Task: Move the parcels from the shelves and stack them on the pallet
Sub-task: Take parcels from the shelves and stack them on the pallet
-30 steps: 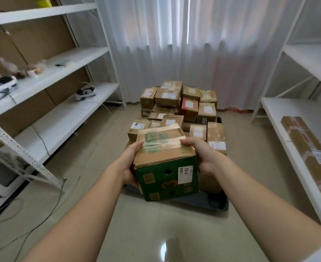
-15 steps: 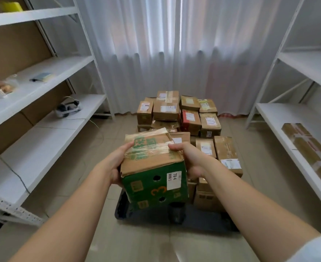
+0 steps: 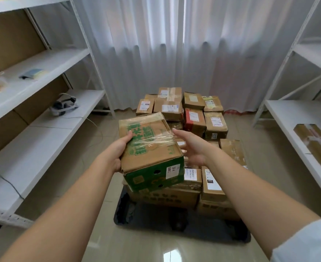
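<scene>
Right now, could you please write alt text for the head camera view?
A person's left hand grips a green-sided cardboard parcel above stacked parcels on a dark pallet, while the right hand hovers open beside it. White shelves line both sides; a long taped parcel lies on the right shelf.

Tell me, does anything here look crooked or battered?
The green box is tilted over the stack, gripped by the left hand alone; the right hand is open beside it. Its near top edge looks crumpled.
</scene>
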`<state>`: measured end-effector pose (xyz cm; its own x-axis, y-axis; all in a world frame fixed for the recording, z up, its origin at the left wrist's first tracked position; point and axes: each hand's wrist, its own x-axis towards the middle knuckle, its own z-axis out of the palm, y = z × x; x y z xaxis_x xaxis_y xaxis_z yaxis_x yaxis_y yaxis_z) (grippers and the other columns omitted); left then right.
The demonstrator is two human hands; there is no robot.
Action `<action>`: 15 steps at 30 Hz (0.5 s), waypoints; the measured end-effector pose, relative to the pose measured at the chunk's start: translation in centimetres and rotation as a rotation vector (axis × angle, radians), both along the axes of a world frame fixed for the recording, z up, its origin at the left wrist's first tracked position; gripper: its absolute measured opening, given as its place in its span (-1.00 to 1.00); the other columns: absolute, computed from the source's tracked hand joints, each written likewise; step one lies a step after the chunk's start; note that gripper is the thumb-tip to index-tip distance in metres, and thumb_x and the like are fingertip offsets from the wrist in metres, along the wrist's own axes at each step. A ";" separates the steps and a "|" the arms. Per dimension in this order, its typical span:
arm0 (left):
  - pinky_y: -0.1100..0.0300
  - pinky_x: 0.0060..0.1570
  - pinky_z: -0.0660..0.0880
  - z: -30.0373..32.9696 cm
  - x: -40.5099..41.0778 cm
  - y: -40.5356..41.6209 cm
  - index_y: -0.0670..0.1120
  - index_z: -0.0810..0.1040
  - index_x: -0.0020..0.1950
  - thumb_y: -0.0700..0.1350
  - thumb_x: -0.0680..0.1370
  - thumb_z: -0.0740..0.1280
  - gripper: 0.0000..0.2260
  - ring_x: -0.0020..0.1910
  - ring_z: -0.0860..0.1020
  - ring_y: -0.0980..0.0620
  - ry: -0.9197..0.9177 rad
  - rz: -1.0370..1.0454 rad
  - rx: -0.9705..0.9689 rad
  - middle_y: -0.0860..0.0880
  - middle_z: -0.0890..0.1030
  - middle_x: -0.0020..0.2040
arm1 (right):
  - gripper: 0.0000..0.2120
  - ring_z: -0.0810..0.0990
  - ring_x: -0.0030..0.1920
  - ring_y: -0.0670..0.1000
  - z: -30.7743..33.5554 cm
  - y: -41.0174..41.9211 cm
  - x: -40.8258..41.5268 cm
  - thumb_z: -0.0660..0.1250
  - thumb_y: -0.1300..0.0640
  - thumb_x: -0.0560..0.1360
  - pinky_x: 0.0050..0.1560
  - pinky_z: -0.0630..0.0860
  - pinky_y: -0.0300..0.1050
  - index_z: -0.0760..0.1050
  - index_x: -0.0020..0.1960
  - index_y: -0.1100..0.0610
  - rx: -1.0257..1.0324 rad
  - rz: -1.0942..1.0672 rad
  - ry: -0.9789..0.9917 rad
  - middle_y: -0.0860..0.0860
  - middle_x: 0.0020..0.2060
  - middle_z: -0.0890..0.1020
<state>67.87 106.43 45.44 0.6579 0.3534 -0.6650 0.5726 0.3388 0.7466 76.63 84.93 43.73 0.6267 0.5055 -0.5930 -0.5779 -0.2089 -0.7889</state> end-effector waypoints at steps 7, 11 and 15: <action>-0.09 -0.13 0.64 2.2 6.7 1.6 -0.07 0.43 0.38 0.30 0.32 0.47 -0.25 -0.01 0.70 -0.15 -0.270 0.147 0.146 -0.12 0.68 0.14 | -0.08 -0.04 0.53 0.37 2.4 -0.6 6.4 0.38 -0.34 0.37 0.38 0.00 0.54 0.03 0.58 -0.15 0.016 0.082 -0.112 0.12 0.58 0.04; -0.16 -0.02 0.62 3.6 9.6 0.6 -0.04 0.48 0.33 0.28 0.49 0.33 -0.45 0.00 0.70 -0.14 -0.355 0.196 0.125 -0.09 0.70 0.10 | -0.05 0.11 0.46 0.46 2.9 0.3 8.8 0.47 -0.24 0.37 0.24 0.29 0.56 -0.03 0.57 -0.22 0.052 0.074 -0.106 0.15 0.54 0.10; -0.12 -0.10 0.64 3.3 12.0 0.3 -0.02 0.45 0.36 0.31 0.50 0.28 -0.44 0.00 0.70 -0.13 -0.325 0.173 0.095 -0.09 0.69 0.12 | -0.19 0.46 0.25 0.34 2.5 1.5 10.7 0.51 -0.09 0.39 0.07 0.53 0.43 0.16 0.51 -0.15 0.166 0.017 -0.055 0.19 0.34 0.38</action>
